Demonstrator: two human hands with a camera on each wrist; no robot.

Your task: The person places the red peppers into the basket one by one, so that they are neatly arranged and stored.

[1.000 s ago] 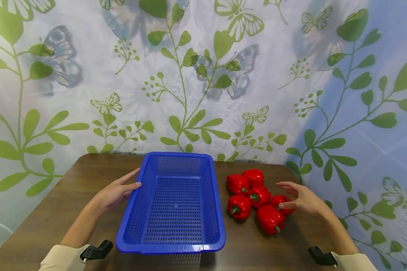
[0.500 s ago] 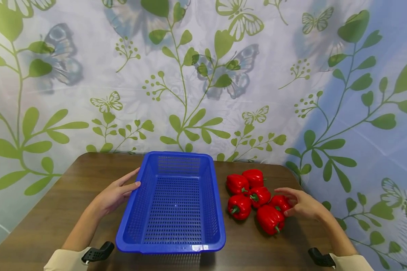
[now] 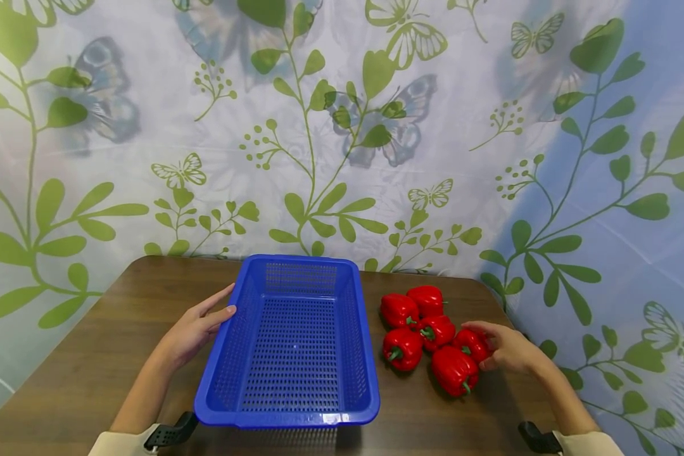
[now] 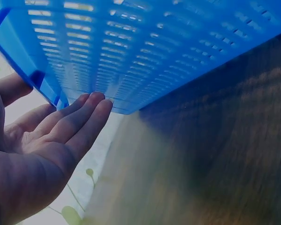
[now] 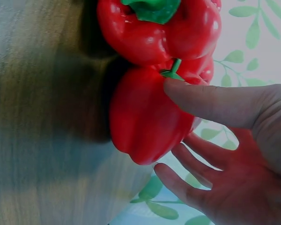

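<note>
A blue perforated plastic basket (image 3: 373, 354) stands on the table, its inside visible and bare. At its left rim my left hand (image 3: 192, 332) holds on, thumb over the rim and fingers along the outer wall; in the left wrist view those fingers (image 4: 70, 124) lie fairly straight beside the slotted side. To the basket's right, several glossy red bell peppers with green stems sit in a cluster. My right hand (image 3: 513, 348) is around the rightmost bell pepper (image 3: 470, 342). The right wrist view has the thumb across this bell pepper (image 5: 143, 115) near its stem, other fingers reaching behind it.
Beneath everything is a dark brown wooden table (image 3: 148, 304). A curtain (image 3: 342, 126) with green leaves and butterflies hangs behind it and along the right side. One larger bell pepper (image 3: 453, 370) lies right against the one in my right hand.
My right hand has moved down from above the rightmost bell pepper and drawn in around its right side. The left hand stays at the basket's rim; basket and peppers have not shifted.
</note>
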